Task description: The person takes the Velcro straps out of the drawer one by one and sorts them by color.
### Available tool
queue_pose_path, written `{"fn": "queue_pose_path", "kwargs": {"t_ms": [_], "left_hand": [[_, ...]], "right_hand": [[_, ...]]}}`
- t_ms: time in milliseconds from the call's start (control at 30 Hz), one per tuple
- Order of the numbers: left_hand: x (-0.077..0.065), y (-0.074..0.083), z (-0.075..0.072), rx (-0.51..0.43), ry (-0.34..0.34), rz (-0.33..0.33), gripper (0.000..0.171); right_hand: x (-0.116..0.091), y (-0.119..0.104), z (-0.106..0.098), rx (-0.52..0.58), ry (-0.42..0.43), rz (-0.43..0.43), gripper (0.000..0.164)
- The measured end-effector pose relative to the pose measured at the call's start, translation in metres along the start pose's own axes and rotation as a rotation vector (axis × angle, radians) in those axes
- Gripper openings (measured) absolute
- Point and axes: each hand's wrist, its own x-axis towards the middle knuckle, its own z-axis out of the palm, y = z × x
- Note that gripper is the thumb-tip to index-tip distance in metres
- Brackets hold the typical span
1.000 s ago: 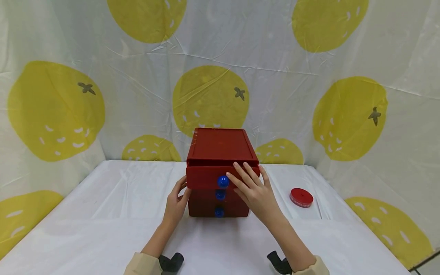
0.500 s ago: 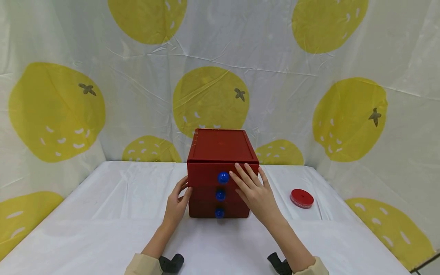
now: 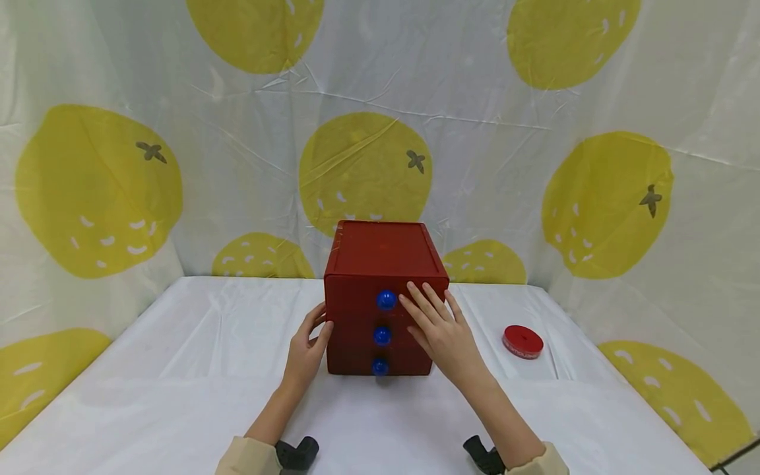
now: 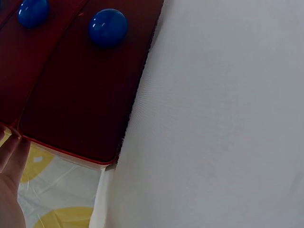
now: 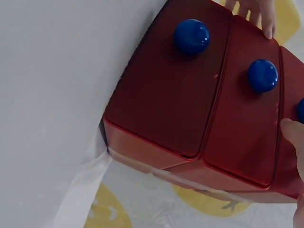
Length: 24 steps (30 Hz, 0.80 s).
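A small red chest of drawers (image 3: 382, 247) with three blue round knobs stands on a white-covered table, all its drawer fronts flush. My left hand (image 3: 305, 349) steadies its left side, thumb at the front edge and fingers along the side wall; in the left wrist view its fingertips (image 4: 16, 147) touch that edge. My right hand (image 3: 445, 340) lies with spread, fairly straight fingers against the right part of the top drawer's front (image 3: 353, 290), beside the top knob (image 3: 386, 300). In the right wrist view the right thumb (image 5: 292, 129) rests near the seam below the top drawer.
A flat red roll of printed tape or ribbon (image 3: 522, 342) lies on the table (image 3: 196, 343) to the right of the chest. A white curtain with yellow lemons (image 3: 365, 165) hangs behind and at both sides. Black wrist mounts (image 3: 297, 454) show near the sleeves.
The top drawer has slid back into the chest, closing the gap under the top panel. My right hand moved slightly forward with it; the left hand kept its place.
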Motion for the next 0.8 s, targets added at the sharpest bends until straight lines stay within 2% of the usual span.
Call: {"fn": "queue_pose_path", "kwargs": {"t_ms": [233, 400, 533, 667, 800], "left_hand": [[0.0, -0.0004, -0.0005, -0.007, -0.008, -0.002, 0.041], [0.0001, -0.0012, -0.001, -0.01, -0.012, -0.002, 0.041], [-0.0003, -0.0009, -0.0008, -0.007, -0.012, 0.002, 0.041], [-0.0005, -0.0004, -0.0003, -0.003, -0.008, -0.002, 0.041], [-0.0012, -0.0006, -0.0001, 0.007, -0.008, -0.007, 0.041]], "right_hand": [[0.0006, -0.0004, -0.0021, 0.009, -0.042, 0.025, 0.043], [0.0014, -0.002, -0.0024, -0.012, -0.065, 0.032, 0.063], [0.0015, -0.0027, -0.002, -0.021, -0.066, 0.036, 0.066], [0.0014, -0.0032, -0.0023, -0.019, -0.071, 0.04, 0.064], [0.0008, -0.004, -0.002, -0.016, -0.063, 0.037, 0.045]]}}
